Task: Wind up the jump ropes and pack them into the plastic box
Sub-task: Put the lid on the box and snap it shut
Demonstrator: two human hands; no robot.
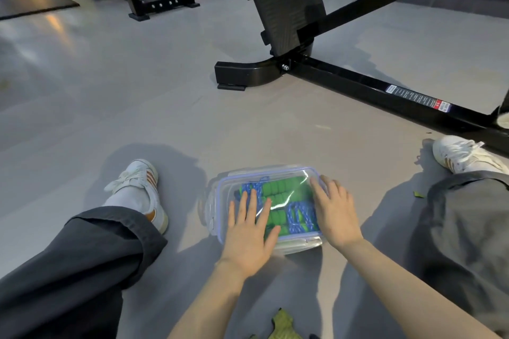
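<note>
Smooth grey gym floor (137,96), shiny with light streaks. Sitting on it, front and centre, a clear rectangular plastic box with a blue-edged lid (300,244). One white sneaker (140,181) rests left of it, another white sneaker (462,157) well off right. Beyond stands a black steel machine base (248,73), and a black flat mat (35,5) lies far left.

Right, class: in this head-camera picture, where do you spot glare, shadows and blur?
Head view: a white glare streak crosses the lid between the left hand and right hand, partly veiling the ropes; soft overlapping shadows fan over the floor; the far top-left corner is blurred, with warm reflections smeared on the floor.
</note>
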